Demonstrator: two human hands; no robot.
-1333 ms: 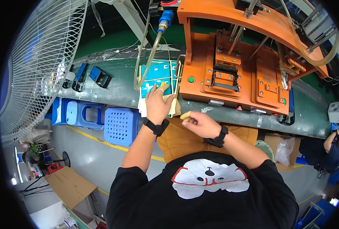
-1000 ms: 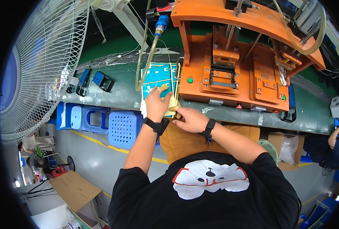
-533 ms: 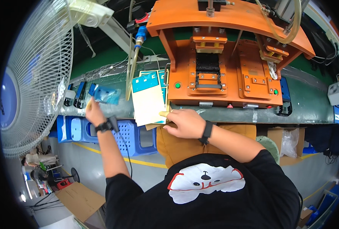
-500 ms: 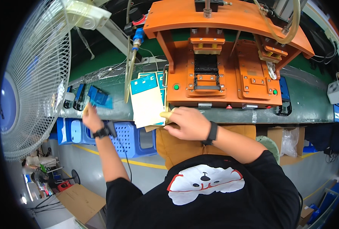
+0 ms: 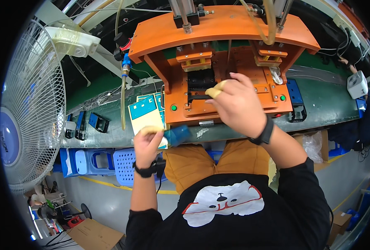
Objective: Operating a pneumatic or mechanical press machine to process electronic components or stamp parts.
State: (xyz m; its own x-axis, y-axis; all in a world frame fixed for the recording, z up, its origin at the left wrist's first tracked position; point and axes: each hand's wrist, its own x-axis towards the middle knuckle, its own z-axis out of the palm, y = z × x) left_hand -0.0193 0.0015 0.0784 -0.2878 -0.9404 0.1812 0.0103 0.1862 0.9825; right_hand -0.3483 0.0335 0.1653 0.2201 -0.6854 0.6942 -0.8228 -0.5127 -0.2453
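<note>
My left hand [image 5: 148, 146] is pinched, with yellow finger covers on its fingertips. From it a blue translucent film [image 5: 178, 135] sticks out to the right, blurred by motion. My right hand [image 5: 240, 104] reaches over the orange press [image 5: 180, 114], its covered fingertips closed at the end of a black frame [image 5: 197, 97] in the left fixture. The palm hides part of that fixture. Behind the fingers lies a black block [image 5: 200, 78]. Beneath my left hand is a stack of cream sheets [image 5: 143, 122] with blue film pieces [image 5: 144, 107] on top.
Several blue-and-black frames [image 5: 98, 122] lie on the green bench at the left, near a large fan [image 5: 30, 104]. Another blue-and-black part [image 5: 295, 100] sits right of the press. An air hose [image 5: 123, 100] hangs by the stack. Blue plastic stools [image 5: 128, 166] stand under the bench.
My left hand has moved right from the frames on the bench, carrying the blue film. My right hand has left the sheet stack and reached up into the press. The view has shifted.
</note>
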